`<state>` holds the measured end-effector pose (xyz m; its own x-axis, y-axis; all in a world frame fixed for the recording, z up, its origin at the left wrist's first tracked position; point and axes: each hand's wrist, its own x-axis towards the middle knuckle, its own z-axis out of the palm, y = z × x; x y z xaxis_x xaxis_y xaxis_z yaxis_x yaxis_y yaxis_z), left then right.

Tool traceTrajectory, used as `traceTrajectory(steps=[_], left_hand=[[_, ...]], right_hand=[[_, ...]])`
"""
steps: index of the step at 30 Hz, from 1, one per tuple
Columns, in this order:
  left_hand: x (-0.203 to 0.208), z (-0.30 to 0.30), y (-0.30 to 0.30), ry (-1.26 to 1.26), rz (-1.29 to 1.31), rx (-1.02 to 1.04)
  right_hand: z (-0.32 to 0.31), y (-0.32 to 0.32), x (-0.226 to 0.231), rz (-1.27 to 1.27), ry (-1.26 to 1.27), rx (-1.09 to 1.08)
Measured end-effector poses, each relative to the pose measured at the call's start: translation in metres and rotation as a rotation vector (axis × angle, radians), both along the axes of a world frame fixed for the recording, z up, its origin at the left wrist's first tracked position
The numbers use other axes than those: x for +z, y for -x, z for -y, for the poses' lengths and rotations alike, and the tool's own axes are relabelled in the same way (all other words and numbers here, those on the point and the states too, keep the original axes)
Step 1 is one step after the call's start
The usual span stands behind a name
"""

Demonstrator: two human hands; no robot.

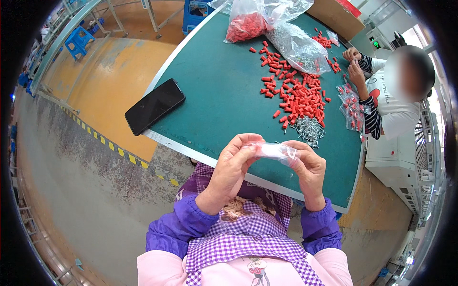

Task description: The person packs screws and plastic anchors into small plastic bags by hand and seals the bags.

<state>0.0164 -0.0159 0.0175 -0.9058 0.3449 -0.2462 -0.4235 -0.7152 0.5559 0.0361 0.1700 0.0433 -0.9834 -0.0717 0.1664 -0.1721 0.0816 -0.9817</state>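
Both my hands hold a small clear plastic bag (275, 151) stretched between them, just over the near edge of the green table. My left hand (234, 162) pinches its left end, where a bit of red shows by the fingertips. My right hand (307, 167) pinches the other end between thumb and fingers. Beyond the bag lies a pile of small metal screws (309, 131). Red tapered plastic caps (300, 95) are heaped behind the screws. What the bag contains, if anything, I cannot make out.
A black phone (155, 107) lies at the left edge of the green table (214, 90). Large clear bags of red caps (245, 27) and screws (298, 47) stand at the back. At the right, a co-worker (400, 95) sits beside filled small bags (352, 108).
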Motion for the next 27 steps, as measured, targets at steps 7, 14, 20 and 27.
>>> traceTrajectory(steps=[7, 14, 20, 27], left_hand=[[-0.004, 0.0, -0.004, 0.122, -0.136, 0.004], [-0.006, 0.003, -0.002, -0.045, -0.002, -0.048], [-0.004, 0.005, -0.003, -0.023, -0.091, -0.064], [-0.008, 0.006, -0.001, -0.046, -0.043, -0.013]], right_hand=[[0.006, 0.002, 0.006, -0.118, -0.312, -0.032], [0.003, 0.005, 0.008, -0.501, -0.608, -0.028], [0.005, -0.002, 0.006, -0.154, -0.263, -0.022], [0.005, -0.003, 0.004, -0.16, -0.256, 0.011]])
